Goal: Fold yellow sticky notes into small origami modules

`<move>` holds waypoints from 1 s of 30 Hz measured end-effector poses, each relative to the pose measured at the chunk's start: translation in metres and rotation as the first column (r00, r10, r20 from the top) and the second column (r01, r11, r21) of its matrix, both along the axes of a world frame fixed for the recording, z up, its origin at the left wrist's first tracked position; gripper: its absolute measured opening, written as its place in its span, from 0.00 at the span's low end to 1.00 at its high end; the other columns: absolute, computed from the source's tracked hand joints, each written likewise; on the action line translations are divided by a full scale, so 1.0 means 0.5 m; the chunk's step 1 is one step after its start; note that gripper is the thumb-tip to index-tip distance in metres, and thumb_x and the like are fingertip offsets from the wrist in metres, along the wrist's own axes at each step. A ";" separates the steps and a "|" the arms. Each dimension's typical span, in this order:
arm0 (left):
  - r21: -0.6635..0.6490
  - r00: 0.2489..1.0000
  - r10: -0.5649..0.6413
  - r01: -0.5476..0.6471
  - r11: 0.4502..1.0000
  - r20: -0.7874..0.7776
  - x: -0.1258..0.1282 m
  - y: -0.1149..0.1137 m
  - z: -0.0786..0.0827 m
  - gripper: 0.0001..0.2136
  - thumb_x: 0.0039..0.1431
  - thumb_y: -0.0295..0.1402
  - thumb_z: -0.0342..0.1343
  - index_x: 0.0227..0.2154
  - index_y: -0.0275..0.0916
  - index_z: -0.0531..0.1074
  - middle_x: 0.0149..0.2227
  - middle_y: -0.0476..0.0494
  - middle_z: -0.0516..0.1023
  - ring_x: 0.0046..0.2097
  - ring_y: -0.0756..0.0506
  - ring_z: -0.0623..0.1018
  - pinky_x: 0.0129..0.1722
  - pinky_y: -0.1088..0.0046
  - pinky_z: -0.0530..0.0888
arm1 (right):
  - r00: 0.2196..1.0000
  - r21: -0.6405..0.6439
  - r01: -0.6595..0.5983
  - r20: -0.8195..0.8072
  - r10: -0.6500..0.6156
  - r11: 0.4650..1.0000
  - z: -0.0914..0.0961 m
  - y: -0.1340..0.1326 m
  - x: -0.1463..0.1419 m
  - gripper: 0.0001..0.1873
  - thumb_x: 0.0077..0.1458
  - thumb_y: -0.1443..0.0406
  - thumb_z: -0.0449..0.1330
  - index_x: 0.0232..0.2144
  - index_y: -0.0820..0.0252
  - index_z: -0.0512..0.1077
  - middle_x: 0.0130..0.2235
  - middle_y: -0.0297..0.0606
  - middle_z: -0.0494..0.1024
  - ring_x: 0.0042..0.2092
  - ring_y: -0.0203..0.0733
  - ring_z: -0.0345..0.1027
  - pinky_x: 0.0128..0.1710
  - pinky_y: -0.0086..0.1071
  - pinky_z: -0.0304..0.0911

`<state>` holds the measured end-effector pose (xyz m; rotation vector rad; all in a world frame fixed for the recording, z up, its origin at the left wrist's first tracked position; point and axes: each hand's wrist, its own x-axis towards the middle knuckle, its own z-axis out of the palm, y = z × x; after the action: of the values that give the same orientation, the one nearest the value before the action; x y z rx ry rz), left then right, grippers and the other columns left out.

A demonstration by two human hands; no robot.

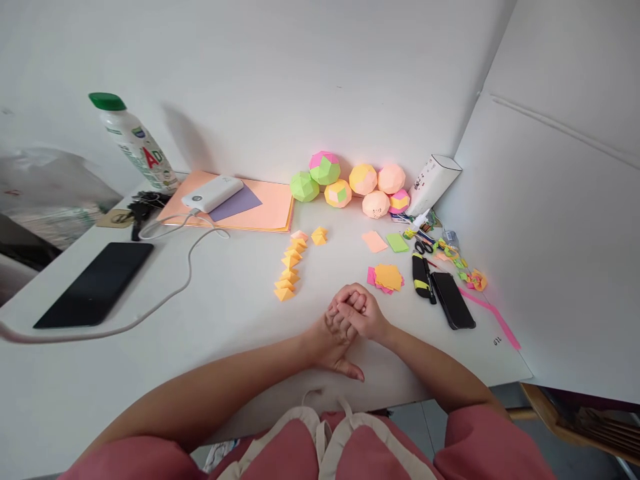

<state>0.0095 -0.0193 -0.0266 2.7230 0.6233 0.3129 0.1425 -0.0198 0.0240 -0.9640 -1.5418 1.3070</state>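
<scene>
My two hands are clasped over the front of the desk, just below a stack of sticky-note pieces. My right hand (367,317) is closed around the curled fingers of my left hand (330,347), whose thumb points out toward me. No object shows between them. The stack has an orange sheet (388,277) over pink ones (372,275). Behind it lie a peach note (375,241) and a green note (397,242). Left of my hands runs a row of folded orange paper units (290,267), with another folded unit (319,235) beside its far end.
Several paper balls (325,168) line the wall. A cutter (421,275), scissors (424,247), a phone (453,300) and a white box (434,183) are at right. At left are a tablet (95,285), a cabled power bank (213,193), paper sheets (267,205) and a bottle (135,147).
</scene>
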 end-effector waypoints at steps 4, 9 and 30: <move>-0.051 0.997 0.042 -0.045 0.998 -0.063 0.005 -0.005 -0.013 0.52 0.40 0.67 0.41 0.62 0.32 0.46 0.61 0.33 0.55 0.63 0.31 0.48 0.59 0.57 0.49 | 0.974 0.037 0.091 0.203 -0.096 0.995 -0.009 0.005 -0.006 0.06 0.52 0.64 0.56 0.31 0.58 0.61 0.30 0.34 0.69 0.33 0.38 0.69 0.36 0.35 0.67; -0.010 0.997 0.061 -0.060 0.998 0.052 0.012 0.000 -0.029 0.54 0.38 0.67 0.44 0.61 0.28 0.48 0.61 0.30 0.55 0.62 0.28 0.48 0.59 0.56 0.50 | 0.924 0.054 0.150 0.347 -0.159 0.987 -0.009 0.012 -0.012 0.04 0.52 0.66 0.54 0.31 0.57 0.60 0.28 0.32 0.70 0.31 0.37 0.69 0.34 0.33 0.66; -0.108 0.996 0.058 -0.051 0.993 0.065 0.012 -0.001 0.003 0.42 0.40 0.62 0.46 0.59 0.45 0.55 0.58 0.44 0.63 0.60 0.31 0.56 0.56 0.54 0.59 | 0.848 0.034 0.256 0.472 -0.241 0.966 -0.003 0.004 -0.035 0.02 0.54 0.65 0.50 0.32 0.56 0.57 0.28 0.32 0.69 0.29 0.36 0.67 0.30 0.33 0.65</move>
<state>0.0158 -0.0197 -0.0250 2.5864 0.6761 0.3731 0.1249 -0.0177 0.0224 -1.5347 -1.6835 0.9511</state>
